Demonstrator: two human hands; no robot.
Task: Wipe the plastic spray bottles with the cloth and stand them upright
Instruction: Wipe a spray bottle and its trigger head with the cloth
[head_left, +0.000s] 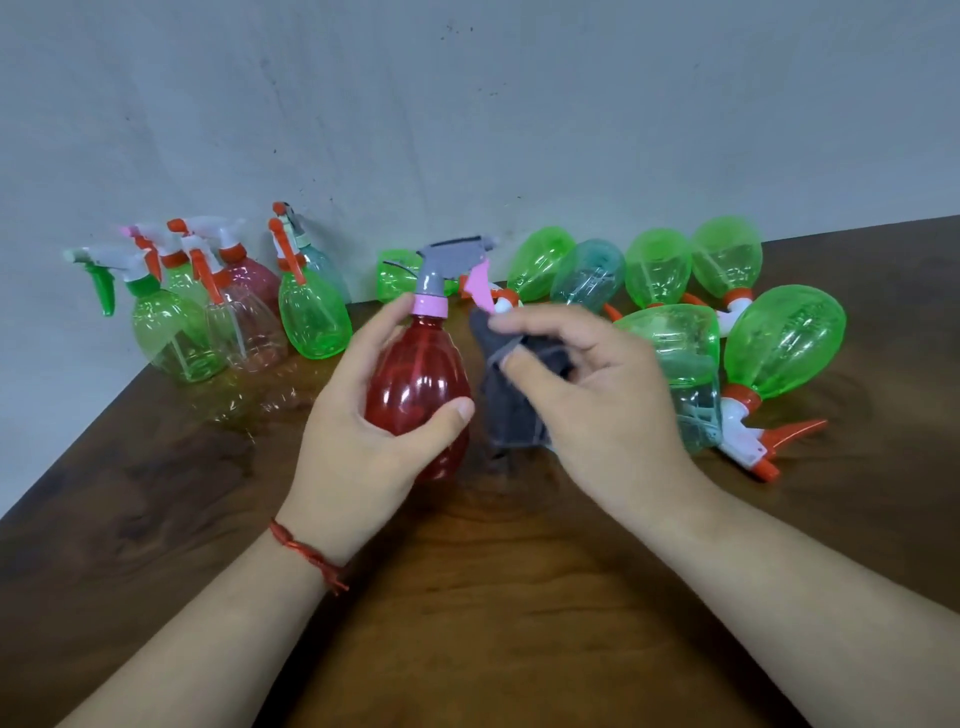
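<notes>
Left hand (358, 431) grips the red bottle (415, 384), fingers curled round its far side, thumb across the near side. Bottle upright, grey spray head with pink trigger on top; can't tell if its base touches the table (493, 597). Right hand (602, 395) just beside it, pinching a grey cloth (511, 410) between thumb and fingers. Cloth hangs between the two hands, close to the bottle's right side; contact unclear. Hands near each other, not touching. Red thread (306, 553) on the left wrist. Standing bottles (218, 312) grouped beyond and left of the left hand, near the wall, all upright. Lying bottles (727, 312), mostly green, on their sides beyond and right of the right hand, one partly hidden behind it.
</notes>
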